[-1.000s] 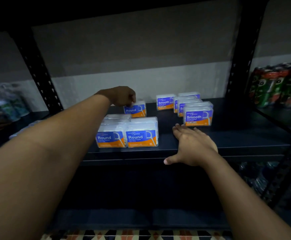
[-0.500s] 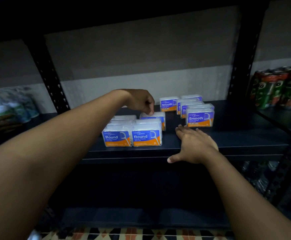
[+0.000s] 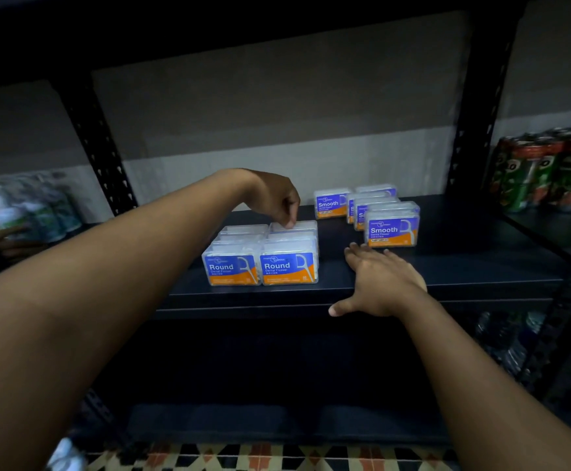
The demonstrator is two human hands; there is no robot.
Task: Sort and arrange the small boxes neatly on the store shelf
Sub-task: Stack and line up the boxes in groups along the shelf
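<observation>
Two short rows of clear "Round" flosser boxes [image 3: 287, 266] stand near the front of the dark shelf [image 3: 474, 266]. My left hand [image 3: 272, 197] reaches over them, and its curled fingertips pinch the rearmost Round box [image 3: 304, 226] of the right row, which sits tight against the box in front of it. To the right stands a row of "Smooth" boxes [image 3: 392, 229], with a single Smooth box [image 3: 331, 203] apart at the back. My right hand [image 3: 384, 283] lies flat on the shelf's front edge, just in front of the Smooth row, holding nothing.
Green and red drink cans [image 3: 542, 171] fill the neighbouring shelf on the right. Blurred bottles [image 3: 22, 209] stand on the left. Black perforated uprights [image 3: 97, 144] frame the bay. A lower shelf [image 3: 277, 419] and a patterned floor lie below.
My left hand has drawn a Round box from the back of the shelf forward and to the right, into the rear of the right Round row. The right hand has stayed put.
</observation>
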